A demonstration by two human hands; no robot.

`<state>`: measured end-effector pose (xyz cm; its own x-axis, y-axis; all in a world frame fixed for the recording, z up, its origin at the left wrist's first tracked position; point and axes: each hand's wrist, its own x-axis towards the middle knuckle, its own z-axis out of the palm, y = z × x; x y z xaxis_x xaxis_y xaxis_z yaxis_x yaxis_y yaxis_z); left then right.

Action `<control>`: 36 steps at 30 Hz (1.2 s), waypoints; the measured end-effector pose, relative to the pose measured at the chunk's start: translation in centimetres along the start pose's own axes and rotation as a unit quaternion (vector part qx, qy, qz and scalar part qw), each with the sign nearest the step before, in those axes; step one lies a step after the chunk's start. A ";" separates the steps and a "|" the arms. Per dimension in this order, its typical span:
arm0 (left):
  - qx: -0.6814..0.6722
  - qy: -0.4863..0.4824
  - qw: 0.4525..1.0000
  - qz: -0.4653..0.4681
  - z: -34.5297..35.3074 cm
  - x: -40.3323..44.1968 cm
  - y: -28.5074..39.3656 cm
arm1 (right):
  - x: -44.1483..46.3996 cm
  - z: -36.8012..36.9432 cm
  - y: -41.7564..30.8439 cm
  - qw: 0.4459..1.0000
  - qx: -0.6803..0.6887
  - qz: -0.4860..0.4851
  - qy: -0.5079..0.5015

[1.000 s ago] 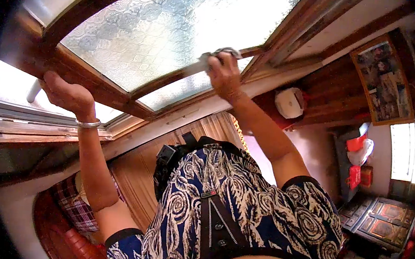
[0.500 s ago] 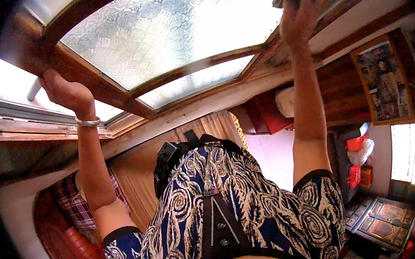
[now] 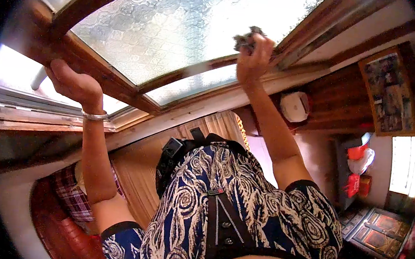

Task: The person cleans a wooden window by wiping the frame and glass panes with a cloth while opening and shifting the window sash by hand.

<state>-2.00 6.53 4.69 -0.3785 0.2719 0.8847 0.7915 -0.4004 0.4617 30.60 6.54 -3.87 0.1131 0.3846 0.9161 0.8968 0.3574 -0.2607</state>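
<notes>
A wooden window frame (image 3: 99, 73) with patterned frosted glass (image 3: 152, 31) fills the upper part of the view. My left hand (image 3: 75, 84), with a silver bracelet at the wrist, grips the frame's lower left edge; its fingertips are hidden behind the wood. Higher up and to the right, my right hand (image 3: 255, 59) has its fingers closed on a crumpled dark grey cloth (image 3: 247, 39), which lies over the lower right part of the glass.
Below the window stands a wooden panel (image 3: 136, 185). A red chair (image 3: 77, 241) with a plaid cloth (image 3: 71, 194) is at lower left. To the right are a picture frame (image 3: 391, 91), a white object (image 3: 294, 106), red bags (image 3: 354, 184) and a dark ornate cabinet (image 3: 381, 231).
My right hand went up to the top right with the cloth, then came back down and left over the glass. My left hand stays on the frame. The view has shifted slightly.
</notes>
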 end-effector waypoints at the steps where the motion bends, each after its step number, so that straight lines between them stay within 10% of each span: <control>1: 0.028 0.016 0.997 0.073 0.2 -0.1 -0.6 | -0.1 0.7 -1.3 0.994 0.105 0.020 -0.014; 2: 0.055 0.035 0.987 0.146 0.5 -0.2 -0.7 | 0.0 1.4 -2.8 0.997 0.072 -0.031 -0.003; 3: 0.021 -0.006 1.000 0.002 0.2 -0.1 0.7 | -0.6 2.7 -3.8 0.993 0.116 -0.019 0.016; 6: -0.018 0.002 0.999 -0.037 0.6 0.0 2.2 | -1.3 4.1 -8.1 0.978 0.165 -0.114 -0.048; 10: 0.075 0.006 0.987 0.144 1.0 -0.1 0.3 | -4.6 4.4 -10.0 0.949 0.199 -0.140 -0.200; 14: 0.064 -0.014 0.993 0.094 1.1 -0.6 -0.7 | -4.0 3.3 -5.7 0.955 0.176 -0.175 -0.160; 16: -0.007 0.002 1.000 -0.006 1.2 -0.5 -0.9 | -3.3 2.0 -1.9 0.977 0.113 -0.148 -0.108; 18: 0.081 0.021 0.984 0.155 1.2 -0.8 -2.2 | -2.4 1.2 3.2 0.991 0.039 -0.103 -0.070; 20: -0.024 -0.010 0.998 -0.055 0.5 -0.4 0.7 | 0.6 -1.2 5.4 0.998 -0.012 -0.064 -0.012; 22: 0.078 0.023 0.987 0.136 0.6 -0.5 -0.7 | 2.9 -2.9 6.8 0.992 -0.088 -0.088 -0.034; 27: 0.001 -0.027 0.998 -0.064 -0.3 -0.6 -0.8 | 11.7 -6.7 4.3 0.994 0.049 -0.053 0.082; 36: 0.049 -0.018 0.996 -0.070 -0.8 -0.7 -4.0 | 36.4 -11.0 5.0 0.912 -0.061 -0.209 0.348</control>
<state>-5.31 7.30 2.27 -0.4724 0.3512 0.8084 0.7755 -0.2703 0.5706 43.87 12.96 31.50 -0.0426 -0.4124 0.9100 0.9598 0.2361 0.1519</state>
